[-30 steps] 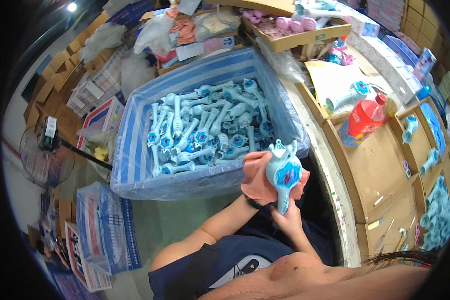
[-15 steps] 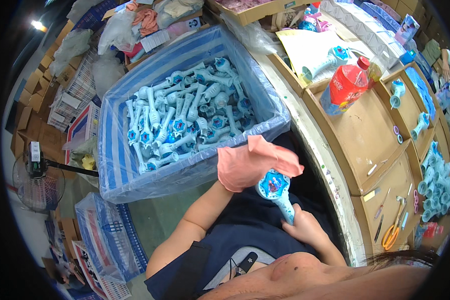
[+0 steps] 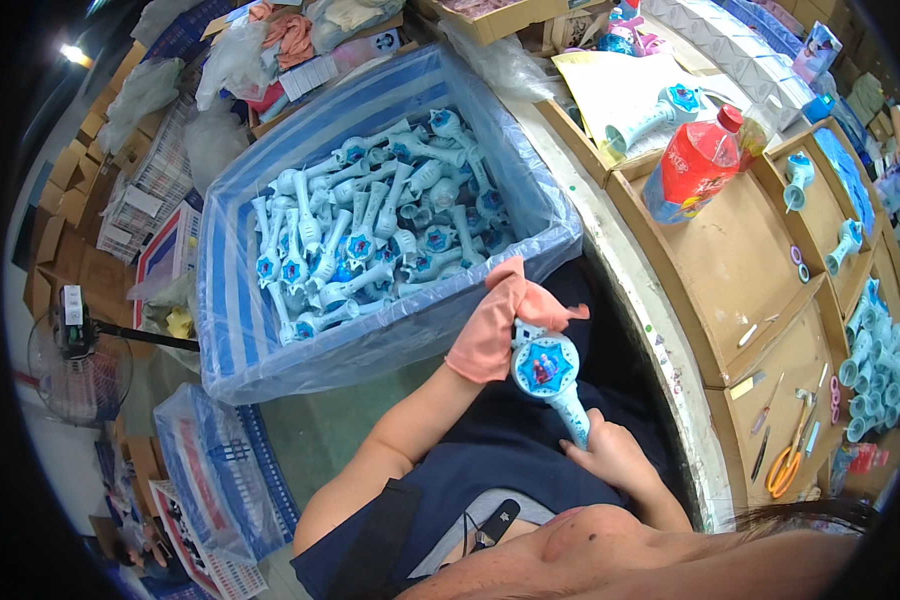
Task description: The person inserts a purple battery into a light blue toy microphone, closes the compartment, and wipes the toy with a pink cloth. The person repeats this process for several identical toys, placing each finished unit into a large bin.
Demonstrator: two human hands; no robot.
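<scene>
I see the right hand (image 3: 615, 450) clamped on a light-blue, round-headed plastic wand (image 3: 547, 368); at its eleven o'clock, draped salmon-pink cloth (image 3: 488, 338) hides the left hand, grip indeterminable

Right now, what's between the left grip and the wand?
The pink cloth: in the head view it covers the left grip, hiding it, and appears to touch the wand at its wide end.

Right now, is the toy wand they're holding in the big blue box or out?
Out. The toy wand shows outside the blue box, its handle in the right hand and its head by the pink cloth.
</scene>
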